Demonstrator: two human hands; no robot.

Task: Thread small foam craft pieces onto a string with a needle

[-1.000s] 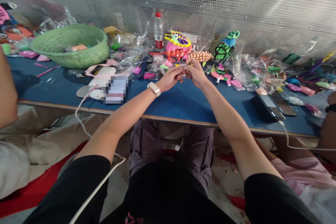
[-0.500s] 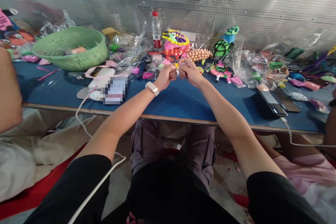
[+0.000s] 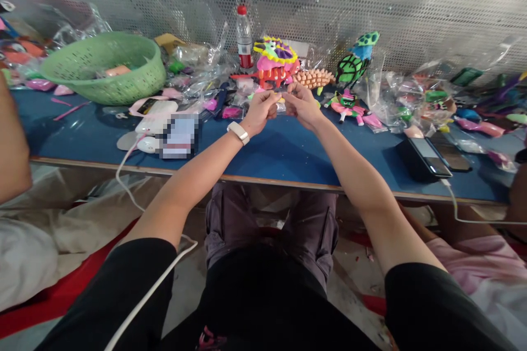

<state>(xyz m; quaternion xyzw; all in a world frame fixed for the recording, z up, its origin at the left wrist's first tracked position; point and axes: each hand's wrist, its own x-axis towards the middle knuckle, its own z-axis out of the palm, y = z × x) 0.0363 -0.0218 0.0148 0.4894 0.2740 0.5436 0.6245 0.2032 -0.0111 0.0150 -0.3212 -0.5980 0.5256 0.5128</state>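
My left hand and my right hand meet over the blue table with fingers curled in. Their fingertips pinch a small yellow piece, which looks like soft modelling clay; most of it is hidden. Just beyond the hands stand a bright pink, purple and yellow clay figure, a red clay creature and a tan spiky clay figure. To the right of my right hand lies a small pink and green figure. A pink packet is left of my left hand.
A green basket stands at the left, near a phone and a white cable. Behind is a red-capped bottle. Plastic bags of clay line the back. A black box-like device sits right. People sit on both sides.
My fingertips have come closer together around the yellow piece, and less of it shows. The whole view has shifted slightly, with the table items appearing a little higher.
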